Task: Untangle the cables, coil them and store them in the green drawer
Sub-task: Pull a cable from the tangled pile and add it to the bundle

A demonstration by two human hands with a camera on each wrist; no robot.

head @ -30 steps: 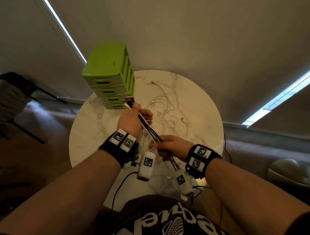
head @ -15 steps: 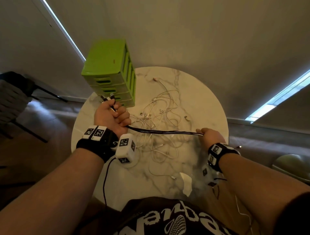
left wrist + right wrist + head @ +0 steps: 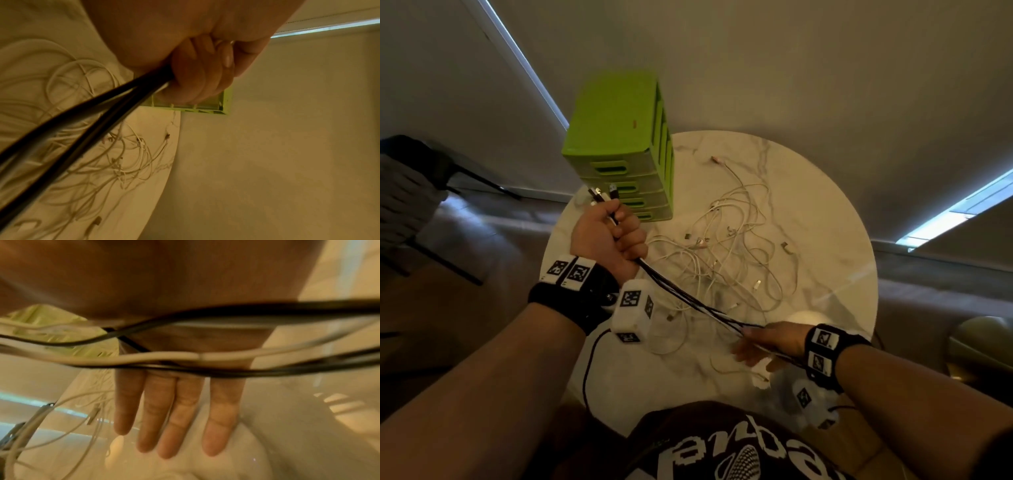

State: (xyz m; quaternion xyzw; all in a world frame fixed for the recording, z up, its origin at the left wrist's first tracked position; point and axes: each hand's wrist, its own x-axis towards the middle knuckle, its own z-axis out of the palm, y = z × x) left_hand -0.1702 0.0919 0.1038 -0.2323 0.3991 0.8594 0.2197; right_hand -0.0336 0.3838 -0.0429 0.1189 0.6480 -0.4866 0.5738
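Note:
My left hand [image 3: 616,236] grips a bundle of black and white cables [image 3: 688,298], its plugs [image 3: 602,193] sticking out above the fist in front of the green drawer unit [image 3: 619,137]. The left wrist view shows the fingers [image 3: 197,73] curled round the black cables [image 3: 98,110]. The bundle runs down and right to my right hand [image 3: 763,346], which is low near the table's front edge. In the right wrist view its fingers [image 3: 179,415] are straight and spread, and the cables [image 3: 185,356] lie across the palm. A tangle of white cables [image 3: 729,253] lies on the table.
The round marble table [image 3: 825,212] carries the drawer unit at its back left, all drawers shut. A dark chair [image 3: 410,192] stands to the left, and a cushioned seat [image 3: 983,342] to the right. Loose white plugs [image 3: 786,246] lie scattered among the tangle.
My right hand dropped toward me and uncurled its fingers, so the bundle now slopes down to the right instead of lying level. My left hand stayed by the drawers, still gripping.

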